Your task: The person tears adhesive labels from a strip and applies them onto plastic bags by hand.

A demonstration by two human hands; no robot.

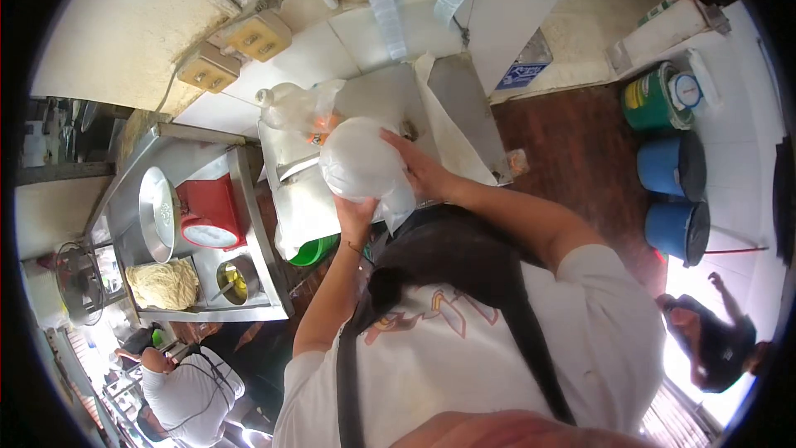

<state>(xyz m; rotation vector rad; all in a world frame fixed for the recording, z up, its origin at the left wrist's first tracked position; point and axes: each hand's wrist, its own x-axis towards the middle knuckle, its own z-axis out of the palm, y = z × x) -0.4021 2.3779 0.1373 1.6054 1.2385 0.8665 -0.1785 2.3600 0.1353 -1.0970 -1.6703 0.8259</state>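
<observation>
A rounded, filled white plastic bag (pixel 359 158) is held between both hands over a small work surface (pixel 311 217). My left hand (pixel 356 214) presses on its lower side, with fingers partly hidden by the plastic. My right hand (pixel 417 168) wraps round the bag's other side. A loose tail of plastic (pixel 400 202) hangs between the hands. Just behind the bag lies a clear plastic bag (pixel 300 106) with something orange at its edge.
On the left, a metal counter (pixel 269 270) holds a red scale (pixel 211 203), noodles (pixel 163 284) and a pot (pixel 235 280). A green basin (pixel 313 250) stands below. Blue bins (pixel 672 168) line the right wall. People (pixel 186 390) are at lower left and lower right.
</observation>
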